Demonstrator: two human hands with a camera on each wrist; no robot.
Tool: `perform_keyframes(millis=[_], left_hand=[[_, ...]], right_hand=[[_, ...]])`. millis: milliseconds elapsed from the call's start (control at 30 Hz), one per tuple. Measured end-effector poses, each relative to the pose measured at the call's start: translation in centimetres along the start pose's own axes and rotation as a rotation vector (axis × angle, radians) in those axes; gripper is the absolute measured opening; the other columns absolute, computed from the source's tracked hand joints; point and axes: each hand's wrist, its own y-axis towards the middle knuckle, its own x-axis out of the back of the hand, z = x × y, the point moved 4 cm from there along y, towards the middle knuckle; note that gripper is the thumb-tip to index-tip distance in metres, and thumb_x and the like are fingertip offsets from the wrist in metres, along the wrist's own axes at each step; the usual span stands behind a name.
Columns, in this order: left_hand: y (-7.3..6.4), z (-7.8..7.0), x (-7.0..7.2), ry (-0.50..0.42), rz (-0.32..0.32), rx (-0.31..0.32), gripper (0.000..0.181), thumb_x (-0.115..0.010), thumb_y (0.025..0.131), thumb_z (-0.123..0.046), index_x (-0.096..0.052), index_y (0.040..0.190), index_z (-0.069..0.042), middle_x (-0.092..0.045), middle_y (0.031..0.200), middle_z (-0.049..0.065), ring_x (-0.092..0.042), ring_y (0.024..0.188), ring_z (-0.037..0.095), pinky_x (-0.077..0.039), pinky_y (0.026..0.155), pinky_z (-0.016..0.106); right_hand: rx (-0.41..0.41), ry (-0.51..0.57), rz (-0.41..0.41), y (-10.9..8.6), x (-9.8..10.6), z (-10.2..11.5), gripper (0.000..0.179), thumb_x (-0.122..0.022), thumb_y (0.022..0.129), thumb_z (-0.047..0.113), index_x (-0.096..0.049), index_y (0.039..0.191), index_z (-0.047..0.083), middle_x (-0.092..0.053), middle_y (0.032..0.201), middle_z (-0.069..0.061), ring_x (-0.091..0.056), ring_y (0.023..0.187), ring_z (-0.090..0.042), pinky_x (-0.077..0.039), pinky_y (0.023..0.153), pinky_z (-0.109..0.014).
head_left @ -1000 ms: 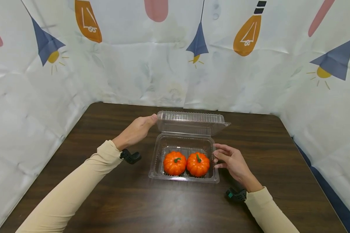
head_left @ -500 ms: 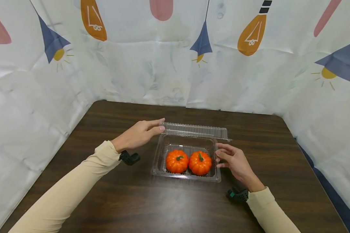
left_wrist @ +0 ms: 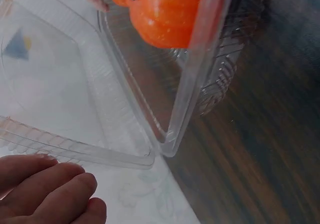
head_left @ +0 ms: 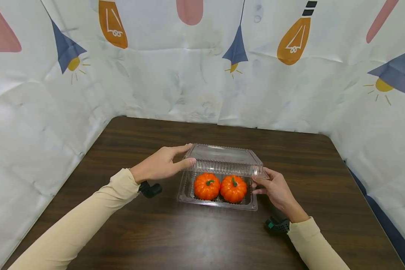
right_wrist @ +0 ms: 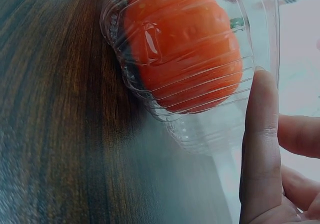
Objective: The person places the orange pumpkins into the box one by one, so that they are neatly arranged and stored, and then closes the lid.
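Observation:
A clear plastic clamshell container [head_left: 217,204] sits on the table with two small orange pumpkins, one on the left [head_left: 207,186] and one on the right [head_left: 234,189], both with green stems. Its hinged lid [head_left: 222,154] is tilted partway over them, covering the back of the base. My left hand [head_left: 160,164] holds the lid's left end between thumb and fingers; those fingers [left_wrist: 65,194] show at the lid's ridged edge in the left wrist view. At the right rim, my right hand [head_left: 277,189] grips the base, one finger [right_wrist: 262,134] lying along the ridged side wall.
The dark wood-grain table [head_left: 148,232] extends around the container on every side. Behind it hangs a white cloth [head_left: 175,82] printed with lamps and bulbs. Both wrists wear dark devices, such as the left one [head_left: 150,189].
My left hand has swung the lid from leaning back behind the base to forward above the pumpkins. My right hand stays at the right rim. The head view has shifted slightly.

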Motion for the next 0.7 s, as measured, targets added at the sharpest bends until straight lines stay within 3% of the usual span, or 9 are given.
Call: perform_keyframes(millis=[67, 100, 167, 233, 367, 433, 533, 633, 700], left_hand=[[-0.2, 0.0, -0.2, 0.003, -0.013, -0.018, 0.076, -0.053, 0.103, -0.057, -0.034, 0.162, -0.013, -0.04, 0.167, 0.004, -0.073, 0.094, 0.021, -0.045, 0.117, 0.048], [-0.3, 0.0, -0.4, 0.003, -0.018, -0.027, 0.076, -0.054, 0.103, -0.057, -0.034, 0.162, -0.012, -0.04, 0.167, 0.005, -0.071, 0.118, 0.025, -0.043, 0.12, 0.05], [-0.4, 0.0, -0.6, 0.01, -0.029, -0.047, 0.077, -0.054, 0.104, -0.056, -0.034, 0.162, -0.01, -0.039, 0.167, 0.006, -0.047, 0.15, 0.027, -0.039, 0.124, 0.053], [-0.6, 0.1, -0.8, 0.01, -0.035, -0.056, 0.077, -0.054, 0.104, -0.055, -0.033, 0.162, -0.01, -0.037, 0.168, 0.006, -0.052, 0.146, 0.028, -0.039, 0.124, 0.053], [-0.9, 0.4, -1.1, 0.032, -0.047, -0.064, 0.077, -0.053, 0.104, -0.056, -0.031, 0.163, -0.011, -0.033, 0.169, 0.006, -0.048, 0.149, 0.027, -0.037, 0.125, 0.052], [-1.0, 0.6, -1.2, 0.042, -0.05, -0.064, 0.078, -0.053, 0.104, -0.056, -0.031, 0.163, -0.011, -0.031, 0.17, 0.005, -0.041, 0.154, 0.027, -0.034, 0.127, 0.052], [-1.2, 0.7, -1.4, 0.062, -0.055, -0.077, 0.078, -0.053, 0.104, -0.055, -0.029, 0.164, -0.011, -0.03, 0.17, 0.007, -0.034, 0.157, 0.028, -0.032, 0.127, 0.053], [-1.4, 0.8, -1.7, 0.078, -0.064, -0.092, 0.078, -0.054, 0.104, -0.054, -0.029, 0.164, -0.01, -0.03, 0.17, 0.008, -0.032, 0.158, 0.032, -0.031, 0.128, 0.055], [-1.5, 0.8, -1.8, 0.09, -0.07, -0.105, 0.079, -0.054, 0.104, -0.053, -0.029, 0.163, -0.008, -0.031, 0.17, 0.01, -0.031, 0.158, 0.036, -0.031, 0.127, 0.057]], right_hand=[[-0.001, -0.003, 0.0, -0.1, 0.0, 0.0, 0.046, -0.062, 0.104, 0.015, -0.048, 0.142, -0.007, -0.067, 0.1, 0.004, -0.068, 0.078, -0.01, -0.066, 0.074, -0.03], [-0.002, -0.006, 0.001, -0.1, 0.0, 0.1, 0.048, -0.061, 0.105, 0.016, -0.046, 0.145, -0.007, -0.067, 0.101, 0.005, -0.068, 0.078, -0.009, -0.066, 0.074, -0.03], [-0.007, -0.01, 0.0, -0.1, 0.1, 0.1, 0.053, -0.06, 0.106, 0.019, -0.043, 0.148, -0.008, -0.067, 0.103, 0.006, -0.068, 0.079, -0.009, -0.065, 0.074, -0.029], [-0.015, -0.014, -0.01, -0.2, 0.1, 0.1, 0.053, -0.057, 0.107, 0.024, -0.044, 0.147, -0.009, -0.067, 0.103, 0.007, -0.068, 0.08, -0.009, -0.065, 0.075, -0.03], [-0.042, -0.028, -0.044, -0.2, 0.3, 0.0, 0.056, -0.049, 0.11, 0.037, -0.047, 0.143, -0.009, -0.068, 0.11, 0.003, -0.072, 0.092, -0.013, -0.066, 0.079, -0.033], [-0.059, -0.032, -0.058, -0.3, 0.5, 0.0, 0.062, -0.046, 0.11, 0.045, -0.048, 0.144, -0.007, -0.066, 0.126, -0.004, -0.07, 0.111, -0.018, -0.066, 0.082, -0.035], [-0.084, -0.036, -0.062, -0.5, 0.7, -0.1, 0.074, -0.045, 0.107, 0.056, -0.046, 0.149, -0.005, -0.051, 0.149, -0.016, -0.053, 0.14, -0.028, -0.065, 0.085, -0.037], [-0.103, -0.063, -0.054, -0.9, 1.0, 0.0, 0.08, -0.041, 0.107, 0.059, -0.039, 0.154, -0.005, -0.05, 0.15, -0.017, -0.051, 0.141, -0.03, -0.065, 0.086, -0.038], [-0.116, -0.082, -0.054, -1.2, 1.1, 0.1, 0.08, -0.039, 0.107, 0.06, -0.04, 0.153, -0.005, -0.061, 0.135, -0.015, -0.064, 0.123, -0.028, -0.066, 0.084, -0.038]])
